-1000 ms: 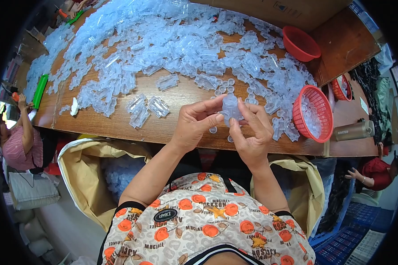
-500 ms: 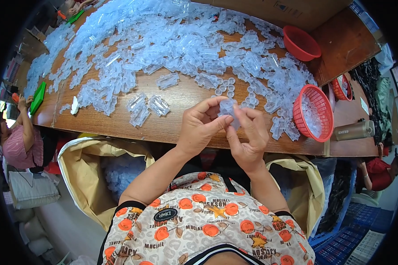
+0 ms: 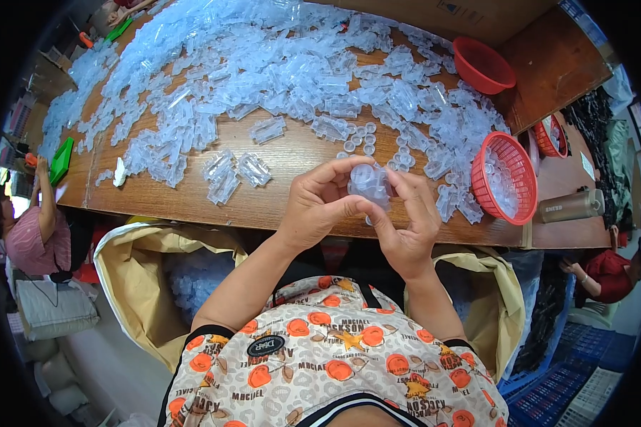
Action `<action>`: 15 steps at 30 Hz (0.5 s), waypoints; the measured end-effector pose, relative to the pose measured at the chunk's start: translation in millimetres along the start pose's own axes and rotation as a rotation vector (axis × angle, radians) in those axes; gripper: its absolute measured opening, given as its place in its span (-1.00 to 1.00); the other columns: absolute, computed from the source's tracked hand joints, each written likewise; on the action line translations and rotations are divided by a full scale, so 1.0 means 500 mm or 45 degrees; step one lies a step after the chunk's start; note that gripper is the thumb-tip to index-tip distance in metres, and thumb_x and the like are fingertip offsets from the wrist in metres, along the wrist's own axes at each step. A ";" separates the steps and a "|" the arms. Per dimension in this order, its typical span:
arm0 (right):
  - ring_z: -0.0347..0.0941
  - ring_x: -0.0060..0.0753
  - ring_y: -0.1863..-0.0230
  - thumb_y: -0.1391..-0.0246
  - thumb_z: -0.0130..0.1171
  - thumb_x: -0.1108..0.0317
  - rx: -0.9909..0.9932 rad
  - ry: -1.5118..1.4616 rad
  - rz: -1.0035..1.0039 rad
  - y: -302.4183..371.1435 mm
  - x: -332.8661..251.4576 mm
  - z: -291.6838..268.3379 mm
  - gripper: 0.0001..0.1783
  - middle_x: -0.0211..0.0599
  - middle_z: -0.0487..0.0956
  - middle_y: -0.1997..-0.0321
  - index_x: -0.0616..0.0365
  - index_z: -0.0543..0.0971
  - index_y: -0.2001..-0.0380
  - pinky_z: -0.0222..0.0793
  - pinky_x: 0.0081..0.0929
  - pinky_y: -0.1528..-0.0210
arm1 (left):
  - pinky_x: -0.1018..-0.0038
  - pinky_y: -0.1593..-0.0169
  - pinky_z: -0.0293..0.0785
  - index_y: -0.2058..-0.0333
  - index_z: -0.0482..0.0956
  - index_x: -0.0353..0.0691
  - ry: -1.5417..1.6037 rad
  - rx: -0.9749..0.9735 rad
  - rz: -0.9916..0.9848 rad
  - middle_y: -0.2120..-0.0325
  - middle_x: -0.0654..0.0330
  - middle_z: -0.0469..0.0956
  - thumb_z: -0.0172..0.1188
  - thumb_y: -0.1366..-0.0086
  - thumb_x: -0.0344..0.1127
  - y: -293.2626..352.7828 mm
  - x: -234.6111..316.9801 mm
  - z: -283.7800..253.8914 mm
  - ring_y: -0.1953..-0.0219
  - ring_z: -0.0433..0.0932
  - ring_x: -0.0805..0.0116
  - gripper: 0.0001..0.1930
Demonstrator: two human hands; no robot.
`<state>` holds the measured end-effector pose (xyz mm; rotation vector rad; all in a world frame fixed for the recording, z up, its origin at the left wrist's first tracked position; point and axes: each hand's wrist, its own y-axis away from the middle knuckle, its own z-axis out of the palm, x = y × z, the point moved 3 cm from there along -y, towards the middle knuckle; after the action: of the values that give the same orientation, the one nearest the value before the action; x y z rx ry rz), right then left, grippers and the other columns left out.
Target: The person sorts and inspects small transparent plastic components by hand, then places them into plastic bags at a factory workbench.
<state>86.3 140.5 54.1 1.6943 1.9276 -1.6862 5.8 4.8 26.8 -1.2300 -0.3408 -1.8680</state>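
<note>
Both my hands hold a clear plastic piece with round parts (image 3: 369, 183) just above the table's near edge. My left hand (image 3: 320, 203) grips it from the left, fingertips on top and thumb below. From the right, my right hand (image 3: 412, 224) pinches it between thumb and fingers. Exactly how its parts fit together is hard to make out. Beyond my hands lie small clear round caps (image 3: 363, 135). To the left, a few clear rectangular plastic pieces (image 3: 224, 174) rest apart from the big heap.
A wide heap of clear plastic pieces (image 3: 263, 67) covers the far table. At right stand a red basket (image 3: 483, 192) with clear parts, a red bowl (image 3: 477, 67) and a bottle (image 3: 570, 206). Yellowish sacks (image 3: 132, 263) hang below the edge. Other people sit left and right.
The clear piece has turned in my fingers, so its round side now shows more. My right fingers have closed in around it. At the far right, a person has shifted.
</note>
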 end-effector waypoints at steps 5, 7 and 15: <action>0.54 -0.16 0.24 0.18 0.45 0.48 -0.019 0.011 0.000 -0.006 -0.018 0.003 -0.47 -0.09 0.56 0.19 0.29 0.56 0.05 0.48 -0.39 0.22 | 0.57 0.08 0.52 -0.05 0.51 -0.32 0.176 0.085 -0.022 0.11 0.21 0.60 0.32 -0.17 -0.55 -0.005 -0.004 -0.021 0.13 0.55 0.54 -0.57; 0.54 -0.24 0.30 0.20 0.46 0.48 -0.065 -0.027 0.097 0.003 -0.013 0.010 -0.48 -0.12 0.55 0.25 0.29 0.57 0.08 0.48 -0.44 0.29 | 0.59 0.09 0.51 -0.04 0.51 -0.31 0.198 0.094 -0.030 0.11 0.21 0.60 0.32 -0.17 -0.54 -0.004 -0.011 -0.025 0.14 0.56 0.54 -0.57; 0.49 -0.60 0.43 -0.04 0.33 0.44 -0.134 -1.095 0.917 0.028 0.040 0.031 -0.65 -0.33 0.58 0.32 0.38 0.56 0.10 0.46 -0.60 0.41 | 0.48 -0.11 0.43 -0.14 0.41 -0.32 0.269 0.221 -0.229 -0.02 0.14 0.53 0.38 -0.16 -0.40 0.004 -0.023 -0.021 -0.02 0.53 0.37 -0.43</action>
<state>80.0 139.1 25.8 1.0995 0.8587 -1.5600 2.6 2.5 11.6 -0.9014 -0.4996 -2.0530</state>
